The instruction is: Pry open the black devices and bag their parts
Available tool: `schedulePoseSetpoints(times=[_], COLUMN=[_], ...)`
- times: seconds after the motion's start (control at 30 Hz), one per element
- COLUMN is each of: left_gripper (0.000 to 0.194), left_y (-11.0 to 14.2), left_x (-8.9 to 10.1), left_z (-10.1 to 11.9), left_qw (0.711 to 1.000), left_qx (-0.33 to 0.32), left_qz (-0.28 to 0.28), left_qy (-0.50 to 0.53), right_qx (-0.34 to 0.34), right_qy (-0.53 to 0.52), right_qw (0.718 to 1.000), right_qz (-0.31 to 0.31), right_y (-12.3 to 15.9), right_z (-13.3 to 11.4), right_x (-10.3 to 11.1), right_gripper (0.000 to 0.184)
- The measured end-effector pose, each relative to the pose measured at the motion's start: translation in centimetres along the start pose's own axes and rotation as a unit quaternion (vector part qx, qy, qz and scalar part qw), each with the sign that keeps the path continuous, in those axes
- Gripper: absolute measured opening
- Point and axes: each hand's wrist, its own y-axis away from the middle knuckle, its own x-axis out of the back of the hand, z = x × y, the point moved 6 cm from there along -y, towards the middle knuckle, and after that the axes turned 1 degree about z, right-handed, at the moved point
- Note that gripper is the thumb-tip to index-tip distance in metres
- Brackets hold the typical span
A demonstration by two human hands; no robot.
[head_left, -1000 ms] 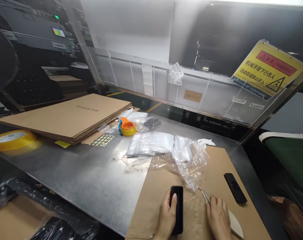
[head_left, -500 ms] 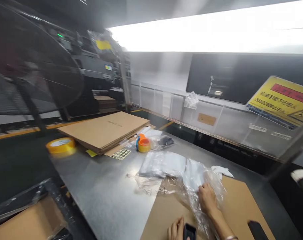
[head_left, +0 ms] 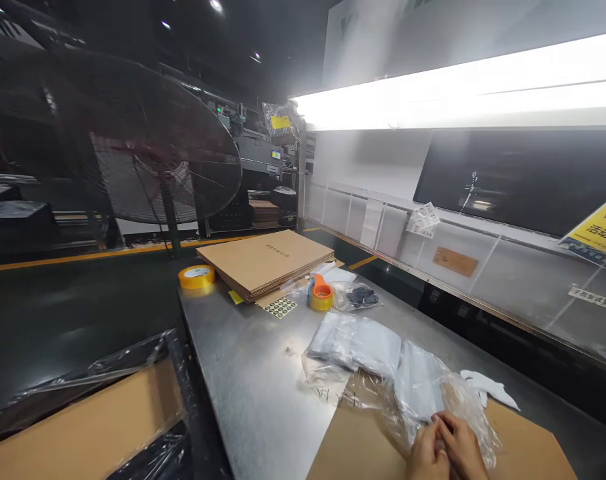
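My left hand [head_left: 425, 455] and my right hand [head_left: 460, 445] meet at the bottom of the view, fingers curled and fingertips together. Anything pinched between them is hidden by the fingers. They are at the near end of a pack of flat white bags [head_left: 419, 377], inside crumpled clear plastic wrapping [head_left: 475, 427]. A second white pack [head_left: 355, 340] lies to its left, also in clear plastic. Under the packs is a brown cardboard sheet [head_left: 357, 433] on the metal table [head_left: 243, 360].
Farther back are a cardboard stack [head_left: 277, 257], a yellow tape roll [head_left: 197, 277], an orange tape dispenser [head_left: 321, 293], a sticker sheet [head_left: 280, 307] and a bagged black item [head_left: 363, 297]. A white glove [head_left: 490, 388] lies right. An open carton [head_left: 93, 427] stands lower left.
My hands have come together; the right left the middle of the plastic. The small black device by my left hand is out of sight. The view has swung left.
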Motion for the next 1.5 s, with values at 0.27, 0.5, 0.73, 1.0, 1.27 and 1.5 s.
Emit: schedulePoseSetpoints(times=[0.27, 0.5, 0.73, 1.0, 1.27, 1.5], left_gripper=[0.028, 0.027, 0.028, 0.02, 0.028, 0.022], left_y=[-3.3, -3.9, -3.0, -0.1, 1.9, 6.6], left_x=[-2.1, -1.1, -0.5, 0.1, 2.6, 5.5], left_z=[-1.4, -2.9, -1.4, 1.6, 1.9, 4.5], left_qw=[0.994, 0.991, 0.996, 0.995, 0.985, 0.916], left_qx=[0.101, 0.135, 0.087, -0.02, -0.109, -0.304], left_qz=[-0.033, 0.006, -0.002, -0.074, -0.005, -0.001], left_qy=[0.039, 0.017, -0.024, -0.058, -0.136, -0.261], right_qx=[-0.063, -0.153, -0.156, -0.085, -0.065, 0.002], right_qy=[-0.147, -0.285, -0.314, -0.264, -0.225, -0.131], right_qw=[0.986, 0.94, 0.926, 0.95, 0.959, 0.987], right_qz=[0.044, 0.11, 0.138, 0.143, 0.159, 0.092], right_y=[2.6, 4.4, 5.3, 6.8, 9.2, 12.2], right_z=[-0.2, 2.6, 3.0, -0.9, -4.1, -8.8], right_x=[1.0, 2.2, 2.6, 3.2, 3.9, 2.6], right_gripper=[0.022, 0.021, 0.019, 0.02, 0.034, 0.02])
